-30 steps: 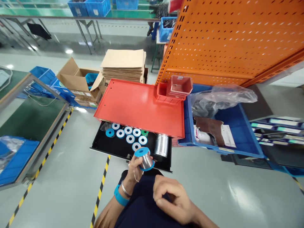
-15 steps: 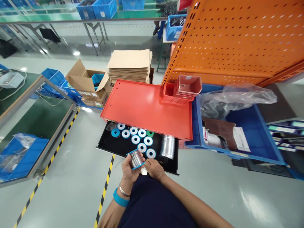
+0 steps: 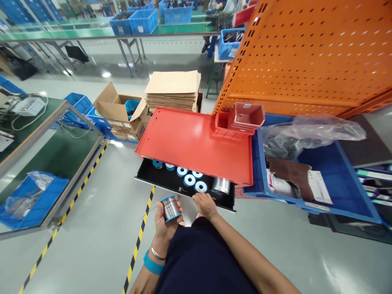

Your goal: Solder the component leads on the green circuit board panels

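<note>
In my left hand [image 3: 165, 223] is a spool of solder wire [image 3: 170, 208], silvery wire between blue flanges, with a loose wire end sticking out to the left. My right hand [image 3: 206, 205] has its fingers curled at the front edge of a black drawer [image 3: 165, 181], which is partly open under a red cabinet top [image 3: 196, 141]. Inside the drawer lie several spools with white ends and blue rims [image 3: 189, 179]. A larger silvery roll [image 3: 221, 185] sits at its right end. The red top hides the drawer's rear part.
Stacked red bins [image 3: 247, 115] stand on the cabinet's right end. A large blue crate [image 3: 343, 171] with plastic film adjoins it, below an orange pegboard [image 3: 306, 61]. Behind are a cardboard stack [image 3: 173, 83] and an open carton [image 3: 118, 108]. A green-shelved bench [image 3: 70, 151] stands left.
The drawer has slid inward under the red top, with my right hand at its front edge, hiding more spools. My left hand has drawn the solder spool out from over the drawer, slightly left.
</note>
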Motion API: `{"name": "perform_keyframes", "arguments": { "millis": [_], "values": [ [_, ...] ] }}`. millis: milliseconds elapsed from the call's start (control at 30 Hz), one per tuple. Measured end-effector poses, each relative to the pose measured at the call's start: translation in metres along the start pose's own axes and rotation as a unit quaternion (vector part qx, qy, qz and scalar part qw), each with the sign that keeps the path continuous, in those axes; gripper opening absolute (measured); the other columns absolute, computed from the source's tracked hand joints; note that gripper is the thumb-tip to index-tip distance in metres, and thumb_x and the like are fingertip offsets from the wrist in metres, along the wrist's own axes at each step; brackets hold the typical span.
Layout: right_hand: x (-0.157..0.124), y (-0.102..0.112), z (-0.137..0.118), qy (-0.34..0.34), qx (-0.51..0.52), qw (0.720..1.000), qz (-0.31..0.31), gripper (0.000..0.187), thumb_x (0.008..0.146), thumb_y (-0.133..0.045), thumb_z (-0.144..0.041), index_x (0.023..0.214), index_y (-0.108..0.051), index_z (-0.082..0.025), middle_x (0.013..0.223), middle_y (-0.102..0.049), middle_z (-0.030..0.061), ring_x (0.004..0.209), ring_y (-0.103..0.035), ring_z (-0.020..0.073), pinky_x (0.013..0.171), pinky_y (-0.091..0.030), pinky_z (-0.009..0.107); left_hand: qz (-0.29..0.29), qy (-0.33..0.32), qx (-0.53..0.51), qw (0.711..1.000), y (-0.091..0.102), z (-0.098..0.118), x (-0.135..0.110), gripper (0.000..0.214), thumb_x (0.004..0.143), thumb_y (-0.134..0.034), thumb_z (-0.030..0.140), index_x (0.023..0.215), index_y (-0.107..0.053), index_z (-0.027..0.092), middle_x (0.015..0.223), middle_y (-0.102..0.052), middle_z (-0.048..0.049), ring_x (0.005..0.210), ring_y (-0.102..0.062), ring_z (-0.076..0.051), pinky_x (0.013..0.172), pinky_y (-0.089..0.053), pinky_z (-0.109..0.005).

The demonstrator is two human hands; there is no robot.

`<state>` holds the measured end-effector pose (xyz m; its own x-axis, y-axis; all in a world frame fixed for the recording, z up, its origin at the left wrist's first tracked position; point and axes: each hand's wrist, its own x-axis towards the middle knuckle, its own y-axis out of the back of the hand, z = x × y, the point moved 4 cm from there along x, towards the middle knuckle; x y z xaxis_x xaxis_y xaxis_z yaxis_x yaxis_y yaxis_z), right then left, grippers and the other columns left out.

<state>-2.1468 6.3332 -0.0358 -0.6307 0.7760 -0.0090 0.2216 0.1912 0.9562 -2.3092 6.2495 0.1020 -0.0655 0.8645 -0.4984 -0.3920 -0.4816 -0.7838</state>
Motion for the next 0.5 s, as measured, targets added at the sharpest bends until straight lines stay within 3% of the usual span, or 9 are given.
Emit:
{"name": "perform_keyframes", "arguments": {
  "millis": [167,500],
  "values": [
    [0.02,0.007,0.011,-0.095,-0.02,0.995,0.012,0.027,0.095,-0.057,-0.034,0.116,-0.061,-0.016,0.115,-0.062,0.0082,0.1,-0.062,0.0209,0.087,-0.052,0.042,0.0,-0.007,0.008,1.0,0.001,0.002,-0.01,0.052,0.085,-0.061,0.057,0.107,-0.065,0.01,0.093,-0.068,-0.0129,0.079,-0.067,-0.023,0.056,-0.05,-0.027],
    [0.066,0.035,0.02,-0.196,-0.033,0.98,0.007,0.029,0.095,-0.057,-0.035,0.117,-0.06,-0.017,0.123,-0.06,0.0092,0.108,-0.059,0.023,0.092,-0.049,0.045,-0.001,-0.011,0.014,1.0,0.006,0.01,-0.018,0.057,0.08,-0.066,0.059,0.105,-0.067,0.008,0.095,-0.069,-0.0134,0.081,-0.068,-0.024,0.058,-0.052,-0.028]
  ]
}}
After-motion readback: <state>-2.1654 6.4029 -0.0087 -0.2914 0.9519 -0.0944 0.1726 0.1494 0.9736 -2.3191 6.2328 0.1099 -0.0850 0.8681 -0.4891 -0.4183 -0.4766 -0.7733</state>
